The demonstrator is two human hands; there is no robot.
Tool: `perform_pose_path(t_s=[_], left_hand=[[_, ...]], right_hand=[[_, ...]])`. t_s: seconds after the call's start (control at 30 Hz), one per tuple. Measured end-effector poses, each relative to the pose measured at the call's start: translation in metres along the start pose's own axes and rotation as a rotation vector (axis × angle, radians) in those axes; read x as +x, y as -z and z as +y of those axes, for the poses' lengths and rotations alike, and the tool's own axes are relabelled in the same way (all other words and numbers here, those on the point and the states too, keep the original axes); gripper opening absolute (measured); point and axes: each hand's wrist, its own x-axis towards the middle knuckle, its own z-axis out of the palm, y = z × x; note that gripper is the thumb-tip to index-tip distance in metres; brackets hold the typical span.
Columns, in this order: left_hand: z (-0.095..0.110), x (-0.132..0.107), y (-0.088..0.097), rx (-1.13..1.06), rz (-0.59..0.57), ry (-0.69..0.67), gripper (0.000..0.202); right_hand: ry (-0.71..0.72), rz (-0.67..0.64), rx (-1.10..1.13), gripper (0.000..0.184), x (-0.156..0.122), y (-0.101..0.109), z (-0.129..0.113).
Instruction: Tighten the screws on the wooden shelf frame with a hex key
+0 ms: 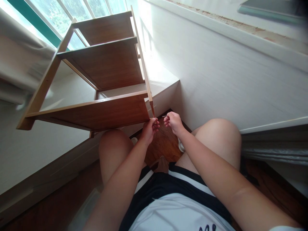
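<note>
A person sits with knees apart in front of a shelf unit (108, 65) of brown wood, its three flat, finely grained panels joined by slim, paler square-edged posts. It stands at a slant between the spread legs and the bright window (50, 14), mostly over on the person's left. The right post (142, 61) narrows to a darker, slimmer end close by the hands.

The left hand (150, 129) is just at that end, thumb and fingers drawn together; I can't tell whether they pinch the wood or something small beside it. The right hand (173, 122) is curled, thumb and forefinger pinching a thin, pale sliver (164, 116) that points toward the left hand. It is too slight for me to name.

Folded fabric hangs in a soft beige curtain (21, 57), cut off at the side. The shoes are mostly hidden by legs and arms, and a dark flat object (276, 11) on the rough-edged ledge blurs into the corner.

A smooth white panel (216, 80) closes in the person's right, near the knee. Between the knees, a narrow patch of glossy reddish-brown floor (163, 141) lies open below the hands, which are near each other with a small gap between.
</note>
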Motion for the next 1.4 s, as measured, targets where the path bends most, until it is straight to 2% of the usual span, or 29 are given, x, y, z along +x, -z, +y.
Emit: perform_pose_path(t_s=[0.23, 0.6, 1.03, 1.4], left_hand=[[-0.001, 0.001, 0.001, -0.005, 0.01, 0.001, 0.03], [0.0, -0.001, 0.002, -0.031, -0.01, 0.014, 0.034], [0.0, -0.001, 0.002, -0.037, -0.011, 0.015, 0.033], [0.0, 0.0, 0.004, -0.019, 0.008, 0.014, 0.034]], right_hand=[[0.09, -0.121, 0.064, 0.028, -0.01, -0.003, -0.001], [0.169, -0.144, 0.114, 0.043, -0.008, 0.002, 0.005], [0.315, -0.093, -0.064, 0.024, -0.01, 0.009, 0.016], [0.444, -0.056, -0.161, 0.019, -0.01, 0.014, 0.022]])
